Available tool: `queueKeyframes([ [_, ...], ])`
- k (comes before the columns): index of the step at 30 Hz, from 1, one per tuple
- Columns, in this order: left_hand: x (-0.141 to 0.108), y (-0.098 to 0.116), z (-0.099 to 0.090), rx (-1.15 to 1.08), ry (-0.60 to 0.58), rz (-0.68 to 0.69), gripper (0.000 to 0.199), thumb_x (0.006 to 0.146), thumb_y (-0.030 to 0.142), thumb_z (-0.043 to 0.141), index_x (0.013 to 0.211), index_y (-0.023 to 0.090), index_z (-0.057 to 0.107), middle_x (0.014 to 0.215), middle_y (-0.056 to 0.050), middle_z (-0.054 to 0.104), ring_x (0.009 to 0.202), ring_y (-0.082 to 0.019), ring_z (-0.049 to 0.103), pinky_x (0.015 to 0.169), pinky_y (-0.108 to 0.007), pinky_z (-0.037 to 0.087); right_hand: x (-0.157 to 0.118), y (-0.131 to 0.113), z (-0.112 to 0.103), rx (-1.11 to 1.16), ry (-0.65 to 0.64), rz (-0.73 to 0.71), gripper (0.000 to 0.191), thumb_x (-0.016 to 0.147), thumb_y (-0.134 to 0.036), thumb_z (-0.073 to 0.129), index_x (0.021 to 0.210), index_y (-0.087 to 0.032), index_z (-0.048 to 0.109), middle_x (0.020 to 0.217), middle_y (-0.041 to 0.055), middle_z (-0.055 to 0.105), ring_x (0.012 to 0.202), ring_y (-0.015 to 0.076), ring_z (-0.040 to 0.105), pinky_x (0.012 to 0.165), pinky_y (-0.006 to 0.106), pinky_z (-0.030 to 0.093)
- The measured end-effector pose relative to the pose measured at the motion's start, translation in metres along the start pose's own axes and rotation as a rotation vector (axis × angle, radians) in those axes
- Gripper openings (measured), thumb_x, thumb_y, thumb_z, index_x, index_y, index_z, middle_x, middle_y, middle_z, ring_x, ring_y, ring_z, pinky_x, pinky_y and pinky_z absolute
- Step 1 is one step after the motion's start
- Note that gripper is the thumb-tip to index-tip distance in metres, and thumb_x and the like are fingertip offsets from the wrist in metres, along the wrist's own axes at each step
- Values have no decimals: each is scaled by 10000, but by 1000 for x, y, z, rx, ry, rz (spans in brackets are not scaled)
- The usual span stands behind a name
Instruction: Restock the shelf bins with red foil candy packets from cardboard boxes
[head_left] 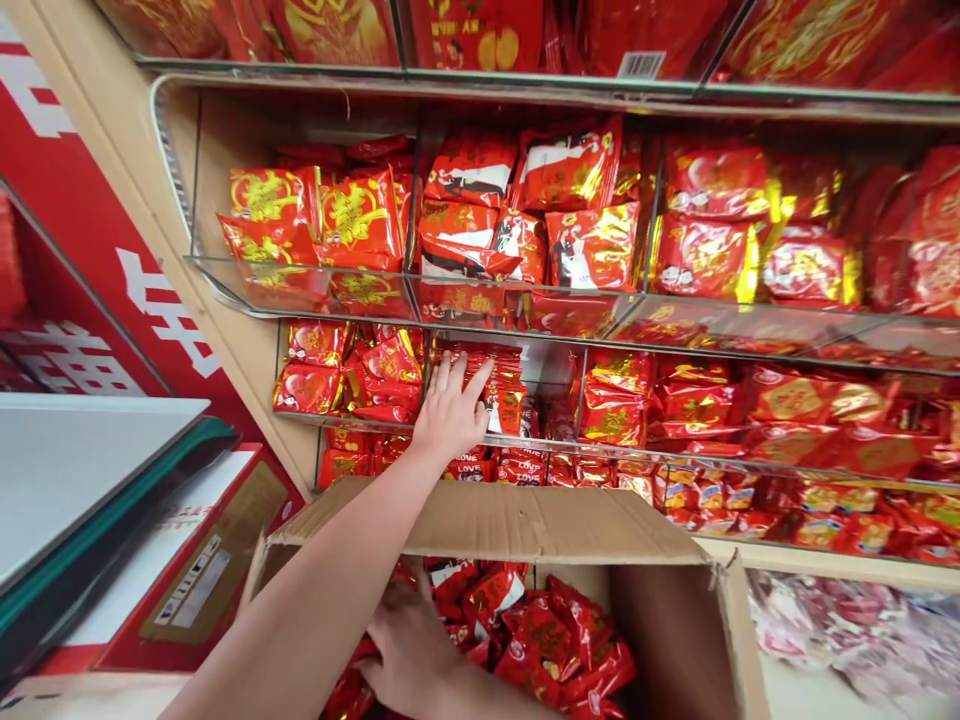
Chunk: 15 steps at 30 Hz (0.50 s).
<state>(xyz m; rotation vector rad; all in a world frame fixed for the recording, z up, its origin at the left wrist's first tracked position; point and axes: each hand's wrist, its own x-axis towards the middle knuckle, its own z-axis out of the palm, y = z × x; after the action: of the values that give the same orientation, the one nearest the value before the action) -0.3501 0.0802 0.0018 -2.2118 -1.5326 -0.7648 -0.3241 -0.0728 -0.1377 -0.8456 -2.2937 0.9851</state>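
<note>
My left hand (450, 405) reaches over the box to the lower shelf, its fingers spread on a row of small red packets (506, 395). Nothing is visibly gripped in it. Down inside the open cardboard box (525, 520) is my right hand (409, 640), at the left among loose red packets (551, 635). Its fingers are blurred and partly hidden by my left forearm, so what they hold cannot be made out.
Red and gold packets (592, 245) fill divided compartments on the shelf above, behind a clear front lip (525, 300). More packets (615, 395) lie right of my left hand. Folders (97, 450) and a red box (202, 580) are at the left, clear bags (862, 630) at the lower right.
</note>
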Motion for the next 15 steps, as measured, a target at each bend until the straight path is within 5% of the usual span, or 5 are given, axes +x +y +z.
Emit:
queueKeyframes([
  [4, 2, -1, 0, -25, 0, 7, 598, 802, 160, 428, 1368, 229, 248, 1445, -82, 269, 1354, -304, 75, 1079, -495, 184, -59, -6, -44, 404, 301, 188, 349, 627, -279, 691, 967, -255, 614, 1001, 46, 628, 907, 236, 577, 827, 358, 440],
  [7, 0, -2, -1, -73, 2, 47, 551, 814, 159, 412, 1349, 204, 285, 1448, -98, 262, 1360, -281, 60, 1083, -485, 184, -92, -7, -74, 780, 549, 435, 367, 631, -346, 705, 962, -242, 588, 932, 34, 645, 813, 207, 606, 766, 331, 472],
  [9, -8, 3, -7, -111, 4, 100, 508, 818, 153, 397, 1321, 177, 325, 1449, -114, 258, 1364, -256, 49, 1089, -461, 185, -109, -9, -88, 953, 672, 459, 358, 641, -368, 708, 946, -243, 567, 890, 24, 652, 785, 187, 611, 765, 322, 473],
  [12, -32, 29, -40, -210, 43, 186, 482, 814, 161, 396, 1292, 181, 340, 1457, -112, 232, 1363, -223, 88, 1093, -439, 202, -128, -14, -100, 1149, 741, 405, 347, 646, -380, 708, 926, -240, 557, 901, 44, 657, 792, 197, 624, 748, 348, 488],
  [15, -66, 68, -102, -506, 148, 102, 451, 814, 208, 418, 1245, 335, 382, 1424, -4, 301, 1311, -217, 270, 1059, -466, 292, -140, -14, -102, 1200, 781, 417, 325, 659, -404, 689, 915, -247, 564, 888, 51, 666, 771, 213, 642, 703, 369, 512],
])
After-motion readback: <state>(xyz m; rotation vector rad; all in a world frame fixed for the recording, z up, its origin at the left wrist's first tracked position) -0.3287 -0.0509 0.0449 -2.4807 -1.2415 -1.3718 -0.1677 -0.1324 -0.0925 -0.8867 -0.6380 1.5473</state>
